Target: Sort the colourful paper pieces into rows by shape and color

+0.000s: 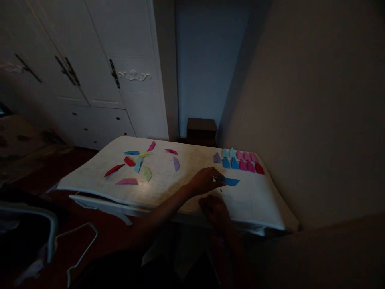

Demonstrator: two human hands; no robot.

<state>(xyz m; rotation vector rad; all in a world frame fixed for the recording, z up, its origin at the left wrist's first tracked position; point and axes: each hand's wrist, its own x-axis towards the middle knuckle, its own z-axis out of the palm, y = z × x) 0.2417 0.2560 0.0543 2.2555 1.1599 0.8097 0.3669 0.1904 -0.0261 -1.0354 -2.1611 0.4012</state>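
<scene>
Gripping a blue paper strip (232, 182) at the white desk (252, 198)

Seen from where I stand, the left hand (206, 180) pinches one end of the strip between thumb and fingers, the free end pointing right; whether the strip touches the desk cannot be told. The right hand (215, 208), lower and by the near edge, has its fingers curled in shadow; I cannot tell whether it holds anything. Beyond the strip, folded paper pieces (235, 163) form two close rows: pale blue and pink behind; purple, blue, magenta and red in front. Scattered folded papers (138, 164) in red, yellow, green, pink, lavender and blue lie on the left half, well apart from the hands. Background: a white wardrobe (138, 104) and a low brown cabinet (201, 124).
</scene>
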